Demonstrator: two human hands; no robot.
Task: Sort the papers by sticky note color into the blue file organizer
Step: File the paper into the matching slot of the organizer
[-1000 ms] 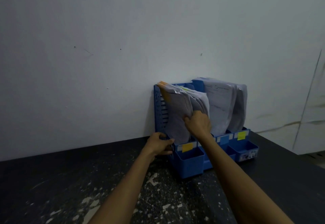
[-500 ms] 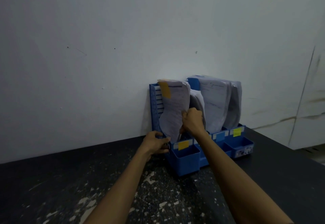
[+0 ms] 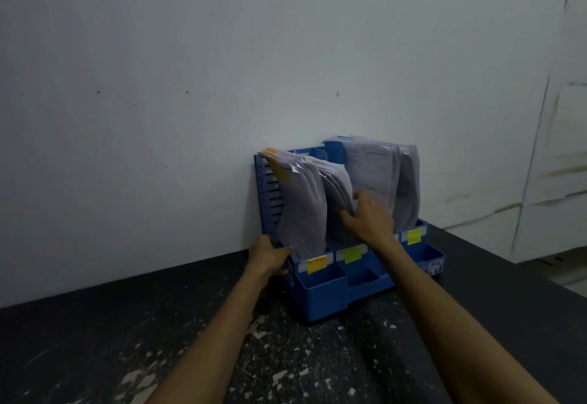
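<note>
Right hand released orange-tab stack, now seated leftmost in organizer, and shifted to next stack, grip blurred, cannot tell; left hand clamps organizer corner.

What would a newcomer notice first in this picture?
The blue organizer stands against the white wall, packed with papers. The right hand is among the middle papers, while the left hand grips the organizer's left side. Colored sticky notes mark its front.

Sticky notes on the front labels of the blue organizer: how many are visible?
3: an orange note at the left, a green note beside it, a yellow note at the right. The right forearm may hide another.
</note>
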